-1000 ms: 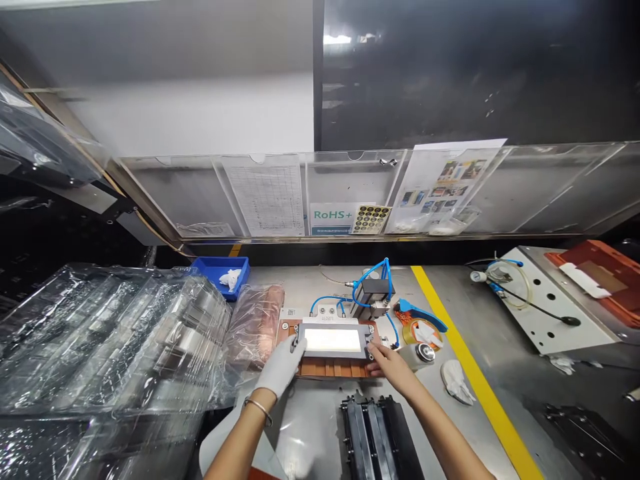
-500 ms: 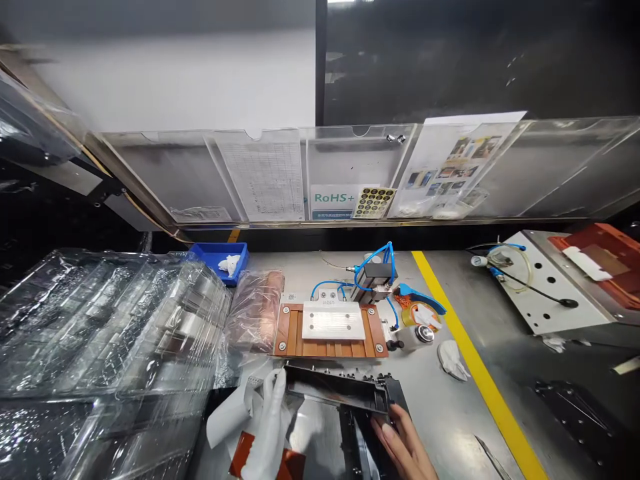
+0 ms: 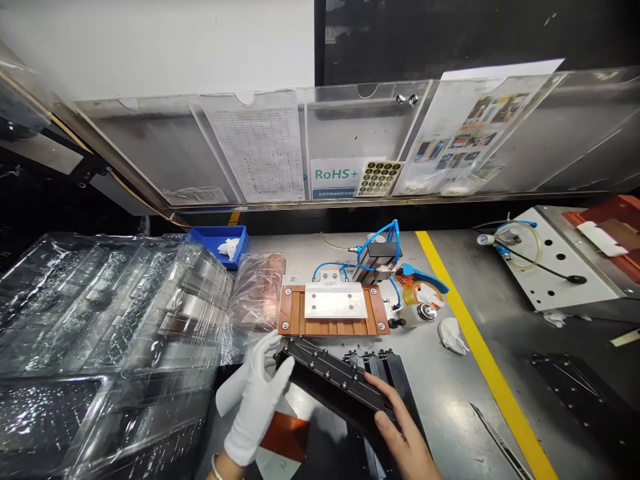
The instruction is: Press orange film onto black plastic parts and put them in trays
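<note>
A long black frame part (image 3: pixel 336 389) with small screws along its edge is held tilted above the bench between both hands. My left hand (image 3: pixel 256 398), in a white glove, presses its fingers against the frame's left end. My bare right hand (image 3: pixel 403 438) grips the lower right end, thumb on top. Just beyond the frame sits an orange fixture (image 3: pixel 289 317) with a white plate (image 3: pixel 335 301) in its middle, nothing on it. More black frames (image 3: pixel 390 369) lie stacked beneath the held one.
Stacked clear plastic trays (image 3: pixel 110 333) fill the left. A blue bin (image 3: pixel 218 241) stands at the back, blue air hoses (image 3: pixel 380 240) and a tape dispenser (image 3: pixel 420 283) behind the fixture. A yellow line (image 3: pixel 475 347) crosses the bench; a metal plate (image 3: pixel 555 267) lies right.
Both hands lifted the black frame off the orange fixture and drew it toward me. It has since turned over and tilted, its right end lower. The view dipped downward.
</note>
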The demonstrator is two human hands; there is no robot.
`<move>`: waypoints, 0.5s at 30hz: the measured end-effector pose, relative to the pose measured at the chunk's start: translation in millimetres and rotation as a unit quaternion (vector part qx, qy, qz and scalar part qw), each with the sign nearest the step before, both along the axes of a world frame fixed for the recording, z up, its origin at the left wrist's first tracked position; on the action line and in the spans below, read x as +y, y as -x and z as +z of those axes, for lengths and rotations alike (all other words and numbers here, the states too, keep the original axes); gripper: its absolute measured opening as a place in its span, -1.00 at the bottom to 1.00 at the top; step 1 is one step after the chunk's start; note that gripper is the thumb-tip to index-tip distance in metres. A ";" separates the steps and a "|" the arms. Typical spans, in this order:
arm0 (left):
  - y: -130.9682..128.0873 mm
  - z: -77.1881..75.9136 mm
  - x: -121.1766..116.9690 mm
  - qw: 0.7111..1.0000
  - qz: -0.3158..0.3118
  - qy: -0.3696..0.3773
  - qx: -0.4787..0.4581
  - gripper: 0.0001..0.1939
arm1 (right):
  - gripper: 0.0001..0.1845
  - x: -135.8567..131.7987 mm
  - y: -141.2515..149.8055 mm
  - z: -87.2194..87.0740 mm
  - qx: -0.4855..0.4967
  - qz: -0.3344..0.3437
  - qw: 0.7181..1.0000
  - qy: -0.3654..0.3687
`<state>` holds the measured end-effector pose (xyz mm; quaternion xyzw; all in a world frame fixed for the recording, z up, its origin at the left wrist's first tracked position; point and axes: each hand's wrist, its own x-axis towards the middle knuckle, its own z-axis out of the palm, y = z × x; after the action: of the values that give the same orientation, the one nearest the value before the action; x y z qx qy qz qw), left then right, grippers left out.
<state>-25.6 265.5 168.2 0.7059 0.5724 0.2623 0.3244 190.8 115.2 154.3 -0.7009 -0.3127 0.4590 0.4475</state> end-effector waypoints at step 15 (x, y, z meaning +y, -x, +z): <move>-78.8 39.1 -36.3 0.797 -0.506 -0.097 0.315 -0.65 | -0.49 2.9 10.4 6.0 -0.115 -0.039 0.993 -0.009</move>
<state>53.3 229.2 207.3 0.9663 0.1761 -0.1217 0.1431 180.4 118.1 160.3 -0.7567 -0.3382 0.3548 0.4325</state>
